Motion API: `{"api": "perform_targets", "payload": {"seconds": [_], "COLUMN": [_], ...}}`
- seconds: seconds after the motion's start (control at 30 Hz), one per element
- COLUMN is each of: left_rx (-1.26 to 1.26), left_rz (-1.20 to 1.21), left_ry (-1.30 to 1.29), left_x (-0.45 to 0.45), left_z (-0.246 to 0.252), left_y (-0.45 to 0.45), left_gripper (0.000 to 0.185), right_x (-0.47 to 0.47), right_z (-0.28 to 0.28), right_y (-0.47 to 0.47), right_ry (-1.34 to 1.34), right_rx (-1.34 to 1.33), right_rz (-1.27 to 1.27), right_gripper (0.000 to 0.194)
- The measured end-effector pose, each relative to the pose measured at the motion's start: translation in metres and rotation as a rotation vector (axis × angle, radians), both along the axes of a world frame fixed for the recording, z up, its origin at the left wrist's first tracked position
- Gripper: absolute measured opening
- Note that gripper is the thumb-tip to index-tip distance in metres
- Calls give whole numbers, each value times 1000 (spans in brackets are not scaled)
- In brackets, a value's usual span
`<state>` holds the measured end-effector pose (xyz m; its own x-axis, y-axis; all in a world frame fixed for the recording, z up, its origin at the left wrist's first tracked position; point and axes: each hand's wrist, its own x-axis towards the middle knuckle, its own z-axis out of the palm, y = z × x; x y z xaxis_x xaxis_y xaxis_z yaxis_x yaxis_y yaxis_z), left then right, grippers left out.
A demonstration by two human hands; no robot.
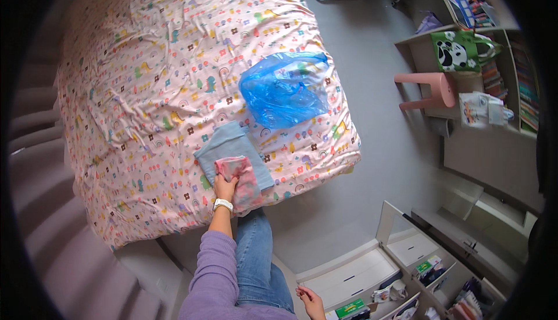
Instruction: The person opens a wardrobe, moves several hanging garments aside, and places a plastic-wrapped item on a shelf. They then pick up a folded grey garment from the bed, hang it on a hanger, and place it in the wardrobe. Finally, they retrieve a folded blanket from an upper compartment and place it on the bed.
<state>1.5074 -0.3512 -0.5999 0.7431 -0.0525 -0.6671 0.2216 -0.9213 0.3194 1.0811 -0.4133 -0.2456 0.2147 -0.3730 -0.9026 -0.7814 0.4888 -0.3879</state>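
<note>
My left hand [225, 186], with a white-banded watch at the wrist, grips the left side of a folded pink-and-grey tie-dye garment [245, 172]. Under that garment lies a light blue folded garment [235, 142], flat near the foot of the bed. Beyond them a crumpled, translucent blue plastic bag [285, 91] rests on the printed bedsheet [144, 102]. Down at the lower edge of the view is my right hand [311, 303], away from the bed, fingers loosely apart and nothing visible in them.
Open drawers [405, 291] with clothes and boxes stand at lower right. A pink stool [429, 90], a green panda bag [455, 52] and shelves of books [527, 89] line the right side. Grey floor [370, 145] runs along the bed. Curtain folds [43, 180] hang at left.
</note>
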Motion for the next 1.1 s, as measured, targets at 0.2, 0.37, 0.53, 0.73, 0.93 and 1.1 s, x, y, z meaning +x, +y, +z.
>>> {"api": "perform_targets", "payload": {"seconds": [0.2,0.37,0.53,0.73,0.93,1.1], "left_rx": [-639,-153,-178,-493,-686,-821], "left_rz": [363,323,711,869,796,642], "left_ry": [-162,-360,15,126,-43,235], "left_x": [15,29,18,16,-8,-31], "left_z": [24,28,12,5,32,68], "left_y": [-1,9,19,17,-6,-33], "left_gripper": [65,83,100,58,31,29], "right_x": [14,11,6,-7,-41,-101], "right_z": [-6,-13,-18,-23,-33,-52], "right_y": [-25,-32,-24,-15,8,47], "right_ry": [-7,5,-21,-17,-83,-200], "right_rx": [-38,-35,-30,50,82,-79], "right_rz": [-8,-10,-93,-159,-342,-421], "right_gripper": [29,29,29,30,30,30]}}
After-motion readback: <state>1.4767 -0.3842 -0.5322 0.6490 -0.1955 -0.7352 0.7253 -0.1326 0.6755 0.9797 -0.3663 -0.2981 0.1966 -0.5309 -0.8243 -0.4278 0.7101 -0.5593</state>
